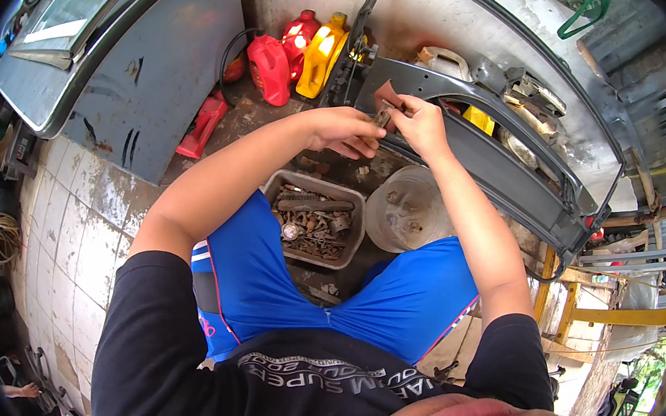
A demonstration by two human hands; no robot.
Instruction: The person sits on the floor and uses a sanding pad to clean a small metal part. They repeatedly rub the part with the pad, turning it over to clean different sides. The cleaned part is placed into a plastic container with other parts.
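My left hand (345,132) and my right hand (420,124) meet in front of me, above a plastic bin and a clear tub. Pinched in my left fingers is a small dull metal part (382,117), whose exact kind I cannot make out. A reddish-brown piece of sandpaper (387,93) sticks up from my right fingers, close against the metal part. The grey bin (360,213) below holds many rusty bolts and other metal pieces. Beside it stands the round translucent tub (385,243) with a few small things in its bottom.
A dark vehicle door frame (498,154) leans against the wall at the right. Red jugs (270,70) and a yellow jug (323,56) stand at the back. A grey panel (148,73) rises at the left, beside a worn tiled floor (67,228).
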